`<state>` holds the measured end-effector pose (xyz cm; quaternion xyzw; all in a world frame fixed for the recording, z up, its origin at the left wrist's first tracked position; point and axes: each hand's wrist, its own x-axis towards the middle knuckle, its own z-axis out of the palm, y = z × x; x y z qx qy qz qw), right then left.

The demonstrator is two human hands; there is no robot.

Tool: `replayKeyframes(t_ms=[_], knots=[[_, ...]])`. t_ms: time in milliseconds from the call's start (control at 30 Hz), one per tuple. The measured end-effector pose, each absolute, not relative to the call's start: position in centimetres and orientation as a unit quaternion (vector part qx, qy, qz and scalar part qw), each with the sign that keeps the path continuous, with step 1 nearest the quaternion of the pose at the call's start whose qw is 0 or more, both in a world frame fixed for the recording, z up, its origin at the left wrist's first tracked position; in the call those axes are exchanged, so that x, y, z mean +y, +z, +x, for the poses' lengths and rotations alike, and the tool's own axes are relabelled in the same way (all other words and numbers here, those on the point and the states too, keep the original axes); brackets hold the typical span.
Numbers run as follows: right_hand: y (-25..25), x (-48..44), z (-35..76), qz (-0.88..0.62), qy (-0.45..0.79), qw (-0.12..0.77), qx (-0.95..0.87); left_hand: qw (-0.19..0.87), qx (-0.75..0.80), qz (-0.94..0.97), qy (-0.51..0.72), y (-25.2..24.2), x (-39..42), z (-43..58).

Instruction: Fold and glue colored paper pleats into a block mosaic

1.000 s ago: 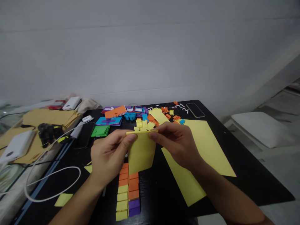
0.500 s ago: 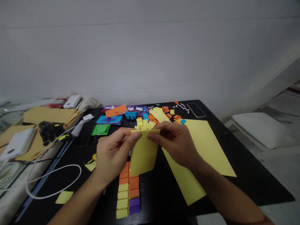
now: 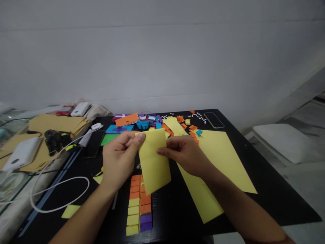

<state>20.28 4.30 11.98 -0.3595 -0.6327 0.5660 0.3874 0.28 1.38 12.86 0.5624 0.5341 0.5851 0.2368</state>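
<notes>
Just short of the yellow paper piece (image 3: 153,162), coloured squares (image 3: 138,210) line the surface (image 3: 177,211). Your left hand (image 3: 118,161) pinches the piece's top corner and your right hand (image 3: 188,156) its right edge, both grips closed, holding it off the surface. Beyond it lie paper scraps (image 3: 175,124).

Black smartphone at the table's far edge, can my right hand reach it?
Probably yes: the black smartphone lies uncovered with nothing tall between, but the right hand pinches a small yellow paper sheet.

Plain white wall (image 3: 162,51) behind the black table (image 3: 266,189). White cushion (image 3: 281,140) lies on pale floor (image 3: 304,183) beyond the table's right edge.
</notes>
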Motion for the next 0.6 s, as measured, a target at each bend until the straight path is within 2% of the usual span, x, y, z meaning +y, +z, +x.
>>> replayKeyframes(t_ms=[133, 400, 600], knots=[[11.8, 4.5, 20.1, -0.36, 0.565, 0.401, -0.624, 0.285, 0.525, 0.536, 0.597, 12.8, 1.7, 0.4], [11.4, 5.1, 20.1, -0.373, 0.552, 0.372, -0.646, 0.325, 0.519, 0.487, 0.623, 12.8, 2.8, -0.3], [11.7, 5.6, 20.7, -0.348, 0.57, 0.337, -0.664, 0.45, 0.505, 0.516, 0.525, 13.5, 3.5, -1.8]])
